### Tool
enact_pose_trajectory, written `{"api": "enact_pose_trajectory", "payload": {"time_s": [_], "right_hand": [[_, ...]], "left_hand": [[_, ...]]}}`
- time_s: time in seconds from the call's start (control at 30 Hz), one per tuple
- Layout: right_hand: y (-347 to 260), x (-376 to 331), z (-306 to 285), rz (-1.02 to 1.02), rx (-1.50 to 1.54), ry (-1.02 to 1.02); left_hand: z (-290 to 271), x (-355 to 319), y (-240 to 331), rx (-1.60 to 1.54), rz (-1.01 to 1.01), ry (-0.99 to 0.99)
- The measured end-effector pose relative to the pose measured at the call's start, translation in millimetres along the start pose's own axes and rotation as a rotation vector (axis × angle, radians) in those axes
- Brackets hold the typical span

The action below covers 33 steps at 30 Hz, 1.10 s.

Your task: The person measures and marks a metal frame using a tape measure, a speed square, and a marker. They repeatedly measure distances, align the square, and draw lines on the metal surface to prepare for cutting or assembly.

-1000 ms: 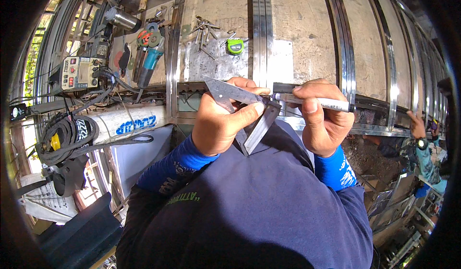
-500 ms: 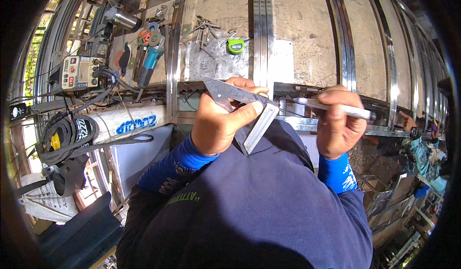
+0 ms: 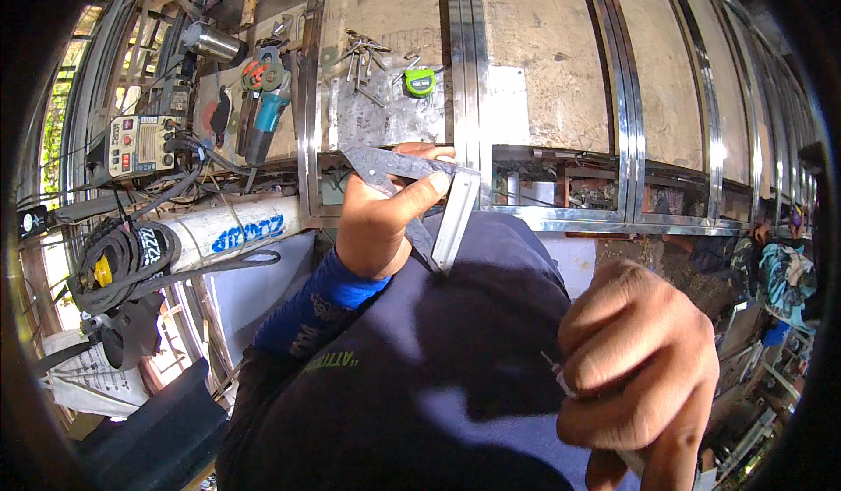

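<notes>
My left hand [image 3: 378, 219] is closed round a metal triangular square [image 3: 457, 219], its thumb pressed on the upper arm. One pale bar of the square slants down in front of my dark shirt, just short of the steel frame. Close to the camera at the lower right, my right hand [image 3: 644, 364] has its fingers curled. A pale marker pen [image 3: 558, 372] is in its grip; only a bit of its end shows by the fingers, and the palm hides the rest.
Steel frame tubes [image 3: 632, 123] cross the wooden boards [image 3: 547, 27]. A green tape measure [image 3: 420, 82] lies near loose bolts [image 3: 365, 57]. Further left are an angle grinder [image 3: 267, 119], a welding machine [image 3: 143, 147] and coiled cables [image 3: 123, 250]. Another person's patterned clothing [image 3: 784, 281] shows at far right.
My right hand has come down toward my body and nearer the camera, with the marker now mostly hidden. My left hand and the square have shifted slightly left in view.
</notes>
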State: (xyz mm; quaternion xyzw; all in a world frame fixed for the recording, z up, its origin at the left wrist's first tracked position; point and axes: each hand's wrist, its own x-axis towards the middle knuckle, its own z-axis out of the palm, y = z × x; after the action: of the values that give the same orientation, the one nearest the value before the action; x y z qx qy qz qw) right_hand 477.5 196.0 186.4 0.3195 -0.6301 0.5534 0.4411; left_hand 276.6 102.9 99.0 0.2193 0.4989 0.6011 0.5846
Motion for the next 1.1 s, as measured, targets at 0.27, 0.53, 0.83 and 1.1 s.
{"api": "enact_pose_trajectory", "payload": {"time_s": [0.27,0.53,0.83,1.1], "right_hand": [[7,14,0,0.011,0.111,0.016],[10,6,14,-0.174,-0.025,0.132],[17,-30,-12,0.894,-0.726,0.343],[84,-96,-6,1.414,0.088,0.479]], "left_hand": [[0,-5,3,0.037,0.024,0.046],[0,-2,0,0.01,-0.004,0.011],[-2,-3,-7,-0.051,0.076,0.058],[-25,5,-21,-0.137,-0.001,-0.018]]}}
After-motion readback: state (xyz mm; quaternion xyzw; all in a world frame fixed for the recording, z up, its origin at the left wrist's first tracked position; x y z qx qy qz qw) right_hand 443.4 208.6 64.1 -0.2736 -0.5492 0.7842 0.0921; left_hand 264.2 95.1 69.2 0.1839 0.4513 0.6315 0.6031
